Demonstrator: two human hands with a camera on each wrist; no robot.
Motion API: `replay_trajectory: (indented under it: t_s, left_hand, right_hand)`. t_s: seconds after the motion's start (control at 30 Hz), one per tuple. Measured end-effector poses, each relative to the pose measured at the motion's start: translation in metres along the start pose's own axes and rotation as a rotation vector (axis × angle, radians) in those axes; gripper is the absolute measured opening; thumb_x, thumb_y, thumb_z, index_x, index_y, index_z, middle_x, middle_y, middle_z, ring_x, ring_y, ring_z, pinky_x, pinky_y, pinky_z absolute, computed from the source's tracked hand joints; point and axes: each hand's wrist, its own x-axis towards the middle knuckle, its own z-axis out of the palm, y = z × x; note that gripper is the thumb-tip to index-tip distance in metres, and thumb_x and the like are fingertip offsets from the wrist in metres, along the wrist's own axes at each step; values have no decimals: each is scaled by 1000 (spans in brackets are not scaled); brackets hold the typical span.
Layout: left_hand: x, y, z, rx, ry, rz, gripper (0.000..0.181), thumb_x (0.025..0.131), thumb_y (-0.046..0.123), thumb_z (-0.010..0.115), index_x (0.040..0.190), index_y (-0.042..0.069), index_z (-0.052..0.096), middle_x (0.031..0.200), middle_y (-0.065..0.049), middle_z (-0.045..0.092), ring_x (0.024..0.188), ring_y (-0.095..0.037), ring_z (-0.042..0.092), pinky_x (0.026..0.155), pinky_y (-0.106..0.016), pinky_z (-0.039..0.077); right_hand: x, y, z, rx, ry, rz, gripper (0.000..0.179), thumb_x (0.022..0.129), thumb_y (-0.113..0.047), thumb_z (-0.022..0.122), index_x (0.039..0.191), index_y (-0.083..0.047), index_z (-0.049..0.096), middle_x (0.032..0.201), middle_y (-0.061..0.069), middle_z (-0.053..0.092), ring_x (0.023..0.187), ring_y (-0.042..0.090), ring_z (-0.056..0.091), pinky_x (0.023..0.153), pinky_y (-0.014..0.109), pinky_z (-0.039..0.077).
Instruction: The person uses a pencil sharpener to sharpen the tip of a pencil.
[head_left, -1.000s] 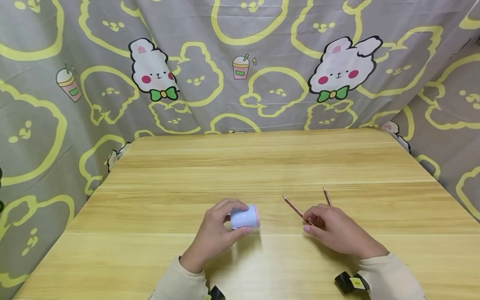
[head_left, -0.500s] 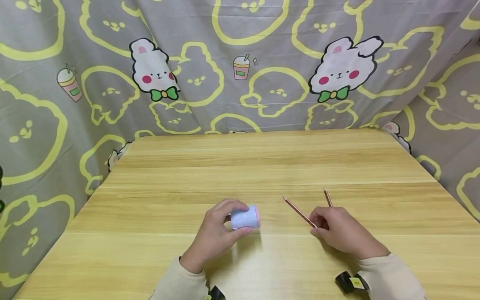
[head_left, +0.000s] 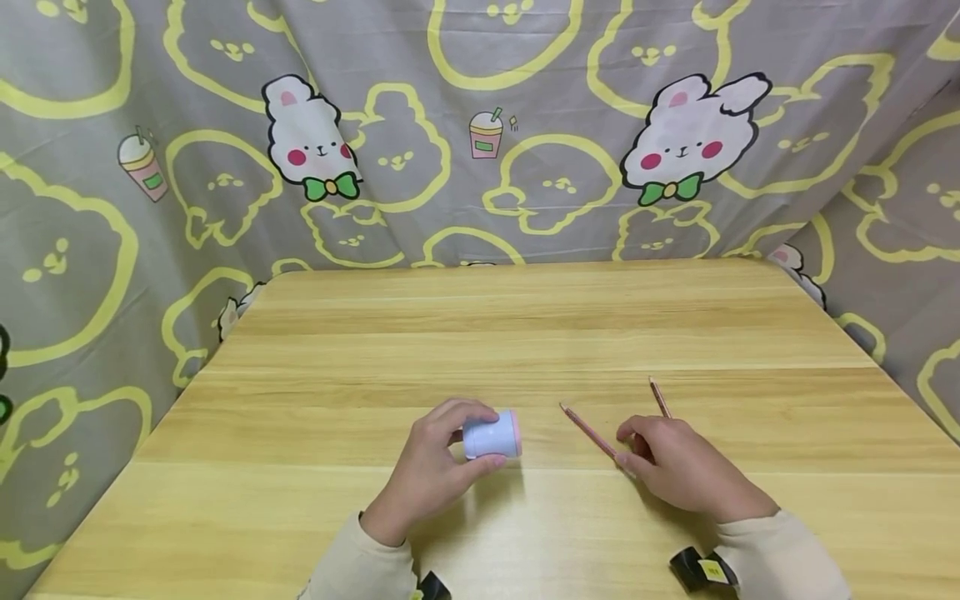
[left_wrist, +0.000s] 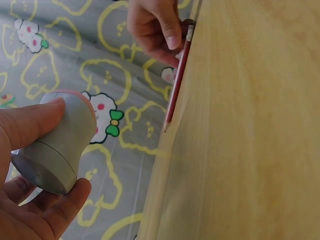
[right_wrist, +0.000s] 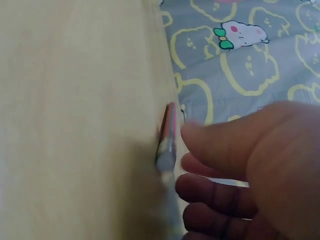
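Observation:
My left hand (head_left: 433,467) holds a small light-blue waisted cylinder (head_left: 487,437) with a pink end, fingers on its far side and thumb on its near side. In the left wrist view the cylinder (left_wrist: 75,127) flares toward a darker flat end. A reddish pencil (head_left: 590,432) lies slanted on the table, its tip pointing away and left. The thumb of my right hand (head_left: 686,467) is right at the pencil's rear end. In the right wrist view the loosely curled fingers stand beside the blurred pencil (right_wrist: 169,130), not around it. A second pencil (head_left: 660,397) is partly hidden behind my right hand.
The wooden table (head_left: 450,333) reaches back to a grey curtain (head_left: 450,192) with cartoon animals, which also hangs at both sides. Black devices with yellow labels, such as the right one (head_left: 701,571), are worn at the wrists.
The right fingers were on the pencil's rear end half a second ago and now stand off it. The pencil has shifted slightly toward me and left. The left hand stays still.

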Motion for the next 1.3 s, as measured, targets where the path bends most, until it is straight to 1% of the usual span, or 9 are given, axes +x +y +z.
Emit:
replay_trajectory:
  t_s: [0.1,0.23,0.4,0.6,0.7,0.9,1.07,1.2,1.3]
  left_hand:
    - [0,-1,0,4,-2,11,39,72,1,84,106,5,64,111,-6,62,96,-23,61,77,-31,58]
    - [0,-2,0,5,-4,27,38,73,2,83,106,5,64,111,-6,63,96,-24,61,77,-31,58]
    - [0,-1,0,2,-10,18,39,73,1,84,106,5,64,111,-6,62,97,-24,61,77,-31,58]
    - [0,0,1,3,-4,13,40,72,1,84,106,4,64,112,-6,62,97,-23,61,77,-30,58]
    - [0,0,1,-1,-2,11,40,72,1,84,106,4,64,111,-6,62,97,-23,61,77,-29,58]
    - [1,1,1,6,-6,10,40,72,1,85,106,4,64,112,-5,62,97,-22,61,77,-28,58]
    - [1,2,2,7,0,2,40,71,1,85,106,5,65,111,-5,62,97,-22,61,77,-28,58]
    - [1,1,2,1,1,-7,40,71,1,85,106,5,65,111,-5,62,96,-21,61,77,-29,58]
    - [0,1,2,-7,-1,-7,40,71,0,85,105,5,65,111,-5,62,96,-22,61,76,-30,58]
  right_hand:
    - [0,0,1,17,13,-2,23,85,-19,76,99,-4,66,68,-9,48,59,6,42,56,23,40]
    - [0,0,3,23,8,-22,15,84,-11,75,94,-6,66,69,-11,52,60,3,44,55,22,42]
    - [-1,1,5,21,16,-42,9,85,-3,69,94,-6,66,70,-13,54,61,1,46,55,22,44]
    - [0,0,5,45,28,-11,14,87,0,57,98,-4,66,69,-10,52,59,3,43,54,22,41]
    - [1,1,3,36,64,-11,15,89,1,56,98,-2,68,74,-6,55,62,7,45,57,25,43]
    - [1,3,0,-4,128,-17,13,93,2,56,100,2,67,84,1,58,77,14,52,68,37,49]
    - [1,2,-3,26,174,6,14,95,4,51,105,3,61,78,0,54,69,14,47,62,32,44]
    - [0,2,-5,52,229,-5,17,98,3,45,110,4,57,72,-1,46,63,13,40,56,27,38]
    - [0,2,-4,65,276,-30,16,101,0,44,110,1,57,69,-2,40,60,11,36,53,25,34]
